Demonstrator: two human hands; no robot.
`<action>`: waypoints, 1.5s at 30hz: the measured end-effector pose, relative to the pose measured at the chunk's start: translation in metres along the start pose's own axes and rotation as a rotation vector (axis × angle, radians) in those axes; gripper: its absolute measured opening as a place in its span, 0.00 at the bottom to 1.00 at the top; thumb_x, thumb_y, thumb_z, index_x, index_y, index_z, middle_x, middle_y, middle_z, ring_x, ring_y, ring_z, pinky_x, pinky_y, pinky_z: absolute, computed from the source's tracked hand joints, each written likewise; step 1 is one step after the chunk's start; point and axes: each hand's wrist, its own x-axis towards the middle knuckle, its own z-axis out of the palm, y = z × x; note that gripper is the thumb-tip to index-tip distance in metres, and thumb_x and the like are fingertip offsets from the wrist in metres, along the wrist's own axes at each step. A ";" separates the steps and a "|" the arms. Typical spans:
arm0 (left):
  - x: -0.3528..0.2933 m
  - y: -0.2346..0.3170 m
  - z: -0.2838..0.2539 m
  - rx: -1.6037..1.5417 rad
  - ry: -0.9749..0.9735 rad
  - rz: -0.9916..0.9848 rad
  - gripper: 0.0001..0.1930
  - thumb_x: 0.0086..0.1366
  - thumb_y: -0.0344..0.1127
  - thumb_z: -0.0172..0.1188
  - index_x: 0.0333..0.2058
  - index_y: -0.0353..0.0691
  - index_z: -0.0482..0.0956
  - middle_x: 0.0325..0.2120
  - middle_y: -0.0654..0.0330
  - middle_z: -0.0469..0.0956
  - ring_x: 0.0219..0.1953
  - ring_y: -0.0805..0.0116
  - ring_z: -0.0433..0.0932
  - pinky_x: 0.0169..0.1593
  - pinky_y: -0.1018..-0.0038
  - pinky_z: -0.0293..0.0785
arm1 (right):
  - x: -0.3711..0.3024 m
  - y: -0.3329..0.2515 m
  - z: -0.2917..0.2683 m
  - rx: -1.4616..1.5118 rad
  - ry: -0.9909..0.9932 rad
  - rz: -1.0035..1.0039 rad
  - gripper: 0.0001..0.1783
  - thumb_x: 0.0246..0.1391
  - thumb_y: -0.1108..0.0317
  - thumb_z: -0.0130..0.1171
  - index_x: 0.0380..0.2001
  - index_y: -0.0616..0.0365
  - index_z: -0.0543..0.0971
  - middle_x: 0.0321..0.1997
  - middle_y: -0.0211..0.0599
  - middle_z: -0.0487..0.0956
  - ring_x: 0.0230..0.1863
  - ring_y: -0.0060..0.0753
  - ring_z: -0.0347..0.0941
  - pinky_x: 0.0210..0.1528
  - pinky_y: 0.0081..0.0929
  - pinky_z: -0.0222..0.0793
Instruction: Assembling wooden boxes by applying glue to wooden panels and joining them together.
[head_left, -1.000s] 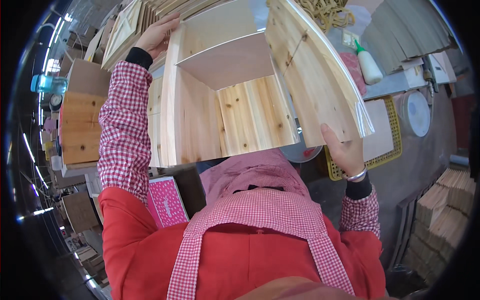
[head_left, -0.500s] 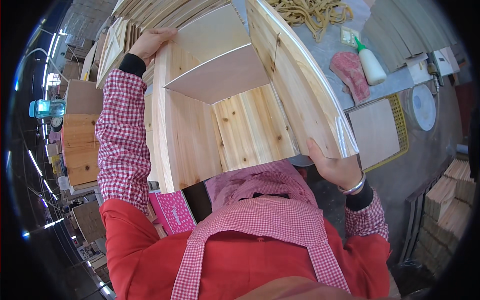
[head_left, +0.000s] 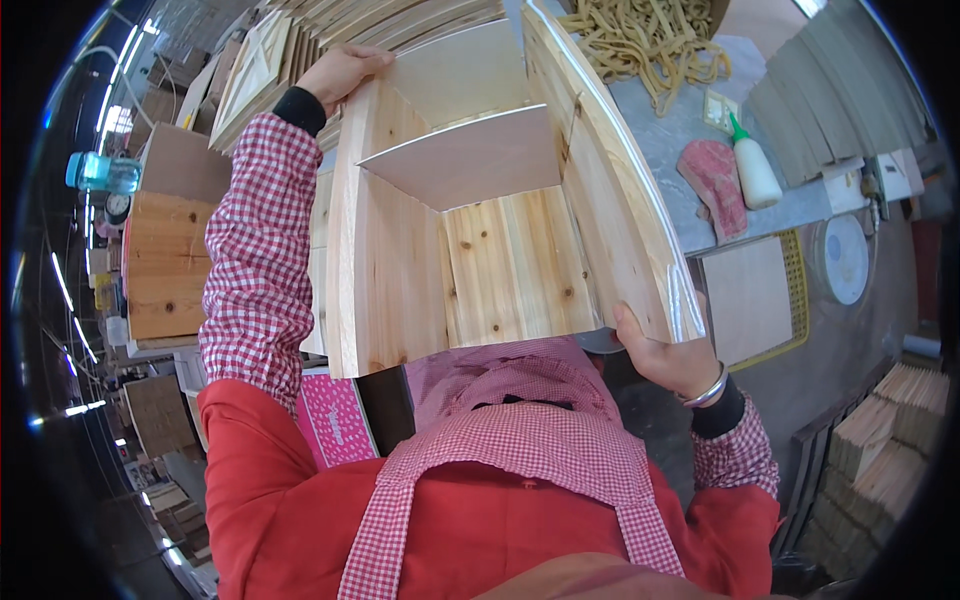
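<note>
**Open wooden box (head_left: 515,265) getting the two-handed treatment at 12 o'clock**

So the box is taking up most of the space above centre, its open side facing the wearer, and a thin divider (head_left: 460,160) is splitting the inside into two compartments. The grey bench (head_left: 660,150) is peeking out past it around 1 to 2 o'clock. Wooden panels (head_left: 262,75) are standing bunched up at 11 o'clock, cut boards (head_left: 880,430) are sitting stacked toward 4, and a bunch of grey sheets (head_left: 845,90) is fanning out at 2. Over at 3 o'clock a yellow basket (head_left: 798,285) is carrying a pale flat board (head_left: 745,300). Tan bands (head_left: 650,50) are lying in a tangle at 1 o'clock.

Hands: the left hand (head_left: 345,78), at 11, is gripping the box's upper left corner, fingers hooking over it. The right hand (head_left: 670,360), between 3 and 4, is grasping the bottom end of the right side panel; the thumb is pressing the inside face, the other fingers are mostly hiding behind.

Small stuff: a pinkish pad (head_left: 715,185) is lying on the bench at 2 o'clock, with a green-tipped white bottle (head_left: 757,175) resting just beside it. Tiniest of all, a silver bracelet (head_left: 708,388) is circling the right wrist.
</note>
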 end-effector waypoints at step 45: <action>-0.044 0.004 0.035 -0.193 0.106 0.373 0.15 0.61 0.41 0.61 0.40 0.35 0.83 0.46 0.44 0.77 0.52 0.53 0.74 0.58 0.64 0.66 | -0.009 -0.015 0.004 -0.378 -0.177 -0.079 0.22 0.49 0.71 0.63 0.48 0.67 0.72 0.38 0.48 0.79 0.39 0.44 0.78 0.41 0.33 0.74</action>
